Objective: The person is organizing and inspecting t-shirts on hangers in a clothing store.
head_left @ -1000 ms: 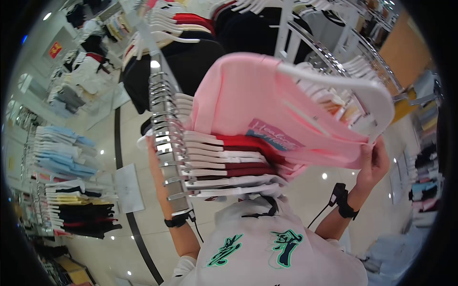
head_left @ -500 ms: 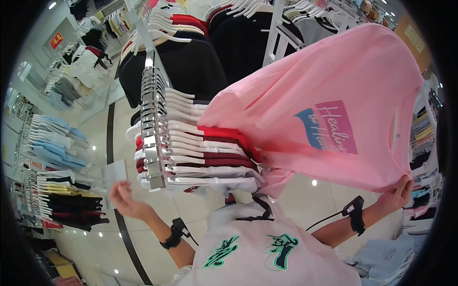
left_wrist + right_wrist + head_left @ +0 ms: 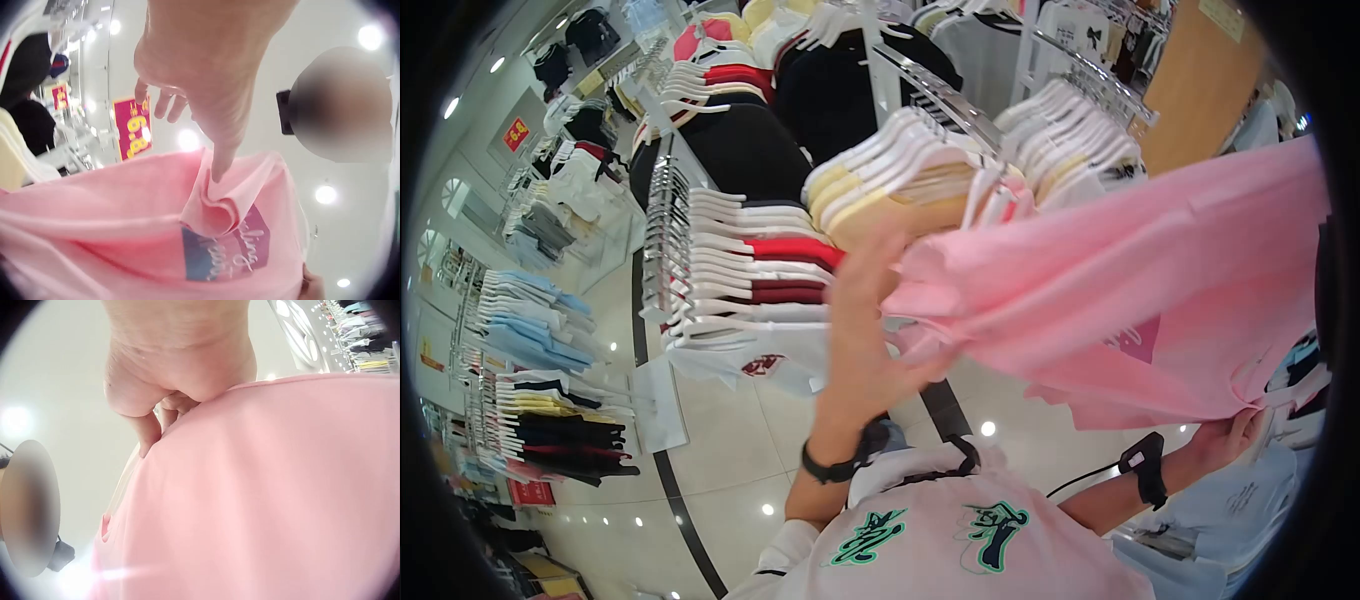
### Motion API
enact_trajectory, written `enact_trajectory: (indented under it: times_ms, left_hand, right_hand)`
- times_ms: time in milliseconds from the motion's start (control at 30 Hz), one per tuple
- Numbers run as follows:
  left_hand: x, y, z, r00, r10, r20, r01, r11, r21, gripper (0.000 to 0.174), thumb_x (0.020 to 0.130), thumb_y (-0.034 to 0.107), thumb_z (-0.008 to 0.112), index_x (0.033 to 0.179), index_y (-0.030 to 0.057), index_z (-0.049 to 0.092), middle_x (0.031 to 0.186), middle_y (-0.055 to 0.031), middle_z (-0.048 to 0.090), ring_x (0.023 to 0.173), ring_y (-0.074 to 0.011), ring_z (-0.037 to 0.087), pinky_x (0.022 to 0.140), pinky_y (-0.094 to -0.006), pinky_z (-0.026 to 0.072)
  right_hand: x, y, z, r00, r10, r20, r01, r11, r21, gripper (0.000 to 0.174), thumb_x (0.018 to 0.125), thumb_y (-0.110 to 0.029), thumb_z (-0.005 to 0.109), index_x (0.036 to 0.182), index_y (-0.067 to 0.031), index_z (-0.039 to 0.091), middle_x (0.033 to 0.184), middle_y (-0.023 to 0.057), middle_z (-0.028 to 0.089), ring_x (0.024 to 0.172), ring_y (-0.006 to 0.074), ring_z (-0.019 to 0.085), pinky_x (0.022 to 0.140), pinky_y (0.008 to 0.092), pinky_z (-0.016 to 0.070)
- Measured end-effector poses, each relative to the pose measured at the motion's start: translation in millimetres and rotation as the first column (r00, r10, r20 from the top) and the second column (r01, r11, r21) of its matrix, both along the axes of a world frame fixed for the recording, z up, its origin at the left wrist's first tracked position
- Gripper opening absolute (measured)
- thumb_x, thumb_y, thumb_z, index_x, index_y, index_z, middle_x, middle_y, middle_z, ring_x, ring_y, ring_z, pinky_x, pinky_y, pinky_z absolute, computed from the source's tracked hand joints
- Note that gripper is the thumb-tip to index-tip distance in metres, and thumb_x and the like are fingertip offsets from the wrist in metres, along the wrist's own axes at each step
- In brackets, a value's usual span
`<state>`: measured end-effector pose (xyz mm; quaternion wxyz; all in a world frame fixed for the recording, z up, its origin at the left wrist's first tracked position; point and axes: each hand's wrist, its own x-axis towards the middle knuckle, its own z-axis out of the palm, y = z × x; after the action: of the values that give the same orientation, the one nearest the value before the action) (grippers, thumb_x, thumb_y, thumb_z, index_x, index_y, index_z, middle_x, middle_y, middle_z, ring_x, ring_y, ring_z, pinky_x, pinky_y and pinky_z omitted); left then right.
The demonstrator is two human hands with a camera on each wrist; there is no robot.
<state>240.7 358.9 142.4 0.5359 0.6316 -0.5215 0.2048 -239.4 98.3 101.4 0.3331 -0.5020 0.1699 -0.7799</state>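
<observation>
A pink T-shirt (image 3: 1120, 290) is stretched out sideways at the right of the head view. At its neck end my right hand (image 3: 1230, 440) grips it, and in the right wrist view the fingers pinch the pink cloth (image 3: 262, 481). My left hand (image 3: 865, 330), blurred, is raised at the sleeve end with its fingers spread. In the left wrist view the thumb (image 3: 224, 165) touches the rolled sleeve opening (image 3: 215, 215), while the other fingers stand off the cloth. Part of the printed lettering (image 3: 250, 244) shows below the sleeve.
Left of the shirt, a chrome rail (image 3: 665, 240) carries several white hangers with red and white tops. Behind, another rail (image 3: 940, 90) holds yellow tops (image 3: 890, 190). Pale blue clothes (image 3: 1220, 510) hang at lower right. Tiled floor (image 3: 740, 420) shows between the racks.
The pink shirt has moved away from the rail to the right with my right hand. My left hand went from the rail, past its left side, across to the sleeve.
</observation>
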Motion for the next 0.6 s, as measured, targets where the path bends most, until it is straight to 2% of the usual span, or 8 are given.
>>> enact_trajectory:
  times_ms: [67,100,167,267,367,433,533,600]
  left_hand:
    - [-44,-36,-6,0.955,-0.252,-0.159,0.269,0.959,0.095,0.108,0.065,0.033,0.094,0.153,0.0036,0.039,0.159,-0.0208,0.038,0.144,-0.0401,0.039,0.116,-0.0517,0.0325]
    - [-68,-55,-11,0.924,-0.375,-0.081,0.379,0.924,0.043,0.116,0.063,0.037,0.095,0.156,0.0043,0.034,0.161,-0.0226,0.033,0.148,-0.0419,0.034,0.119,-0.0542,0.0270]
    - [-125,-67,-8,0.832,-0.513,-0.211,0.551,0.810,0.203,0.115,0.067,0.038,0.093,0.157,0.0059,0.031,0.164,-0.0191,0.030,0.151,-0.0381,0.030,0.120,-0.0594,0.0220]
    - [-179,-84,-29,0.720,-0.652,-0.236,0.681,0.729,0.063,0.101,0.073,0.035,0.090,0.153,0.0065,0.038,0.156,-0.0181,0.044,0.142,-0.0376,0.045,0.113,-0.0550,0.0367]
    - [-205,-87,-47,0.558,-0.624,-0.548,0.775,0.628,0.074,0.069,0.086,0.029,0.081,0.142,0.0027,0.050,0.135,-0.0183,0.061,0.120,-0.0356,0.062,0.095,-0.0423,0.0513]
    - [-201,-88,-53,0.534,-0.537,-0.653,0.819,0.520,0.241,0.051,0.096,0.027,0.070,0.138,0.0010,0.056,0.098,-0.0136,0.071,0.092,-0.0180,0.068,0.078,-0.0305,0.0532]
    - [-200,-82,-46,0.556,-0.314,-0.770,0.815,0.390,0.429,0.036,0.107,0.026,0.054,0.127,-0.0037,0.060,0.109,-0.0134,0.069,0.096,-0.0242,0.065,0.082,-0.0311,0.0506]
    - [-194,-81,-77,0.461,-0.325,-0.826,0.849,0.431,0.304,0.037,0.108,0.026,0.052,0.129,-0.0032,0.059,0.109,-0.0097,0.068,0.098,-0.0195,0.063,0.085,-0.0296,0.0492]
  right_hand:
    - [-19,13,-3,0.999,0.035,0.006,-0.035,0.999,0.007,0.042,0.104,-0.016,0.059,0.134,0.0133,0.051,0.128,0.0199,0.061,0.117,0.0272,0.061,0.106,0.0419,0.0468]
    - [-29,20,-5,0.997,0.074,0.015,-0.074,0.997,0.006,0.041,0.104,-0.015,0.059,0.133,0.0127,0.052,0.126,0.0198,0.062,0.116,0.0273,0.062,0.105,0.0422,0.0472]
    - [-66,34,-14,0.995,0.097,-0.026,-0.096,0.995,0.023,0.039,0.104,-0.015,0.059,0.130,0.0123,0.053,0.123,0.0192,0.063,0.113,0.0267,0.063,0.102,0.0412,0.0482]
    - [-95,68,-6,0.991,0.018,-0.134,-0.015,1.000,0.024,0.035,0.103,-0.015,0.060,0.125,0.0120,0.056,0.116,0.0171,0.065,0.105,0.0243,0.064,0.096,0.0383,0.0499]
    - [-108,90,6,0.952,-0.214,-0.220,0.231,0.972,0.054,0.031,0.103,-0.015,0.061,0.119,0.0116,0.058,0.110,0.0128,0.065,0.098,0.0193,0.063,0.090,0.0330,0.0493]
    - [-122,98,1,0.911,-0.333,-0.243,0.366,0.924,0.109,0.028,0.103,-0.014,0.062,0.114,0.0112,0.060,0.107,0.0100,0.065,0.095,0.0160,0.061,0.088,0.0297,0.0482]
    - [-142,103,-5,0.871,-0.254,-0.421,0.357,0.915,0.187,0.024,0.101,-0.014,0.066,0.110,0.0082,0.064,0.098,0.0018,0.063,0.090,0.0068,0.054,0.081,0.0198,0.0401]
    - [-144,104,-12,0.848,-0.230,-0.477,0.359,0.912,0.200,0.023,0.100,-0.014,0.066,0.109,0.0071,0.064,0.097,0.0003,0.062,0.087,0.0064,0.053,0.080,0.0193,0.0395]
